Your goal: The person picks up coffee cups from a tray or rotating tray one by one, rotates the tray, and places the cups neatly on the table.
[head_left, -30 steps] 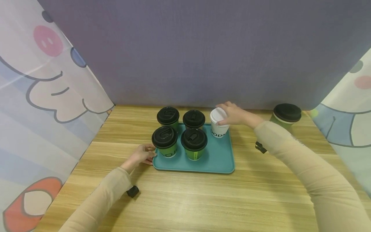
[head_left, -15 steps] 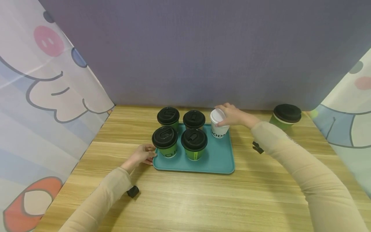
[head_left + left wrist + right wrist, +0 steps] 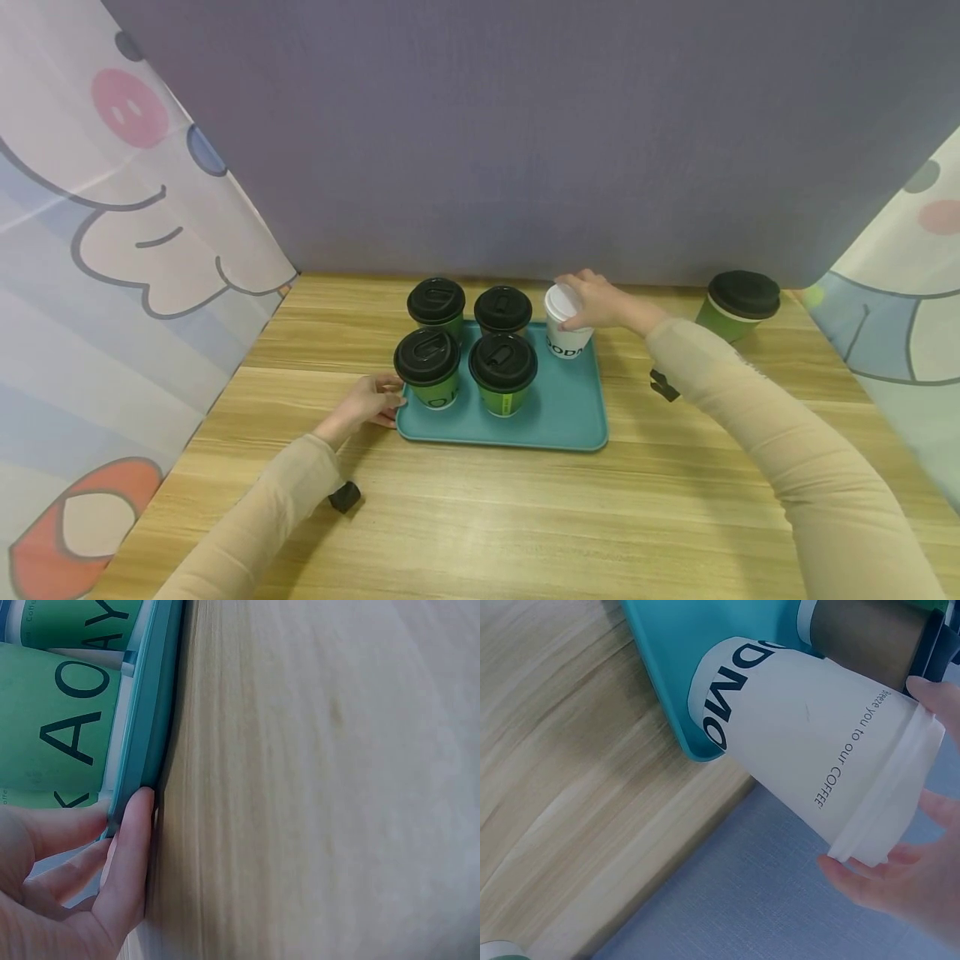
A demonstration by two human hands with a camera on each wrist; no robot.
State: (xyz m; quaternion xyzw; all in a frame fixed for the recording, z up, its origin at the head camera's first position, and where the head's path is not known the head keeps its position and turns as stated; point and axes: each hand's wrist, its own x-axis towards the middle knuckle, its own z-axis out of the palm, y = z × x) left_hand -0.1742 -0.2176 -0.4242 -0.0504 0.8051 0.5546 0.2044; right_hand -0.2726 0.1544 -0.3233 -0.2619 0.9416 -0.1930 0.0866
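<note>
At the back right corner of the teal tray [image 3: 558,421], a white paper coffee cup [image 3: 567,342] with a white lid stands upright. My right hand [image 3: 602,302] grips it around the lid; in the right wrist view the fingertips touch the lid's rim [image 3: 885,784], thumb and fingers on opposite sides. My left hand [image 3: 366,403] pinches the tray's left edge, thumb above and a finger against its outer side in the left wrist view. Beside the white cup stands a brown cup [image 3: 866,637] with a black lid. Green cups [image 3: 505,402] with black lids share the tray.
Another green cup with a black lid [image 3: 738,293] stands on the wooden table [image 3: 480,517] at the far right, beyond my right forearm. A grey partition [image 3: 480,150] rises along the table's back edge. Printed curtains [image 3: 180,283] hang at both sides.
My right forearm has shifted slightly left, the hand staying on the white cup's lid. The left hand and the tray look unmoved.
</note>
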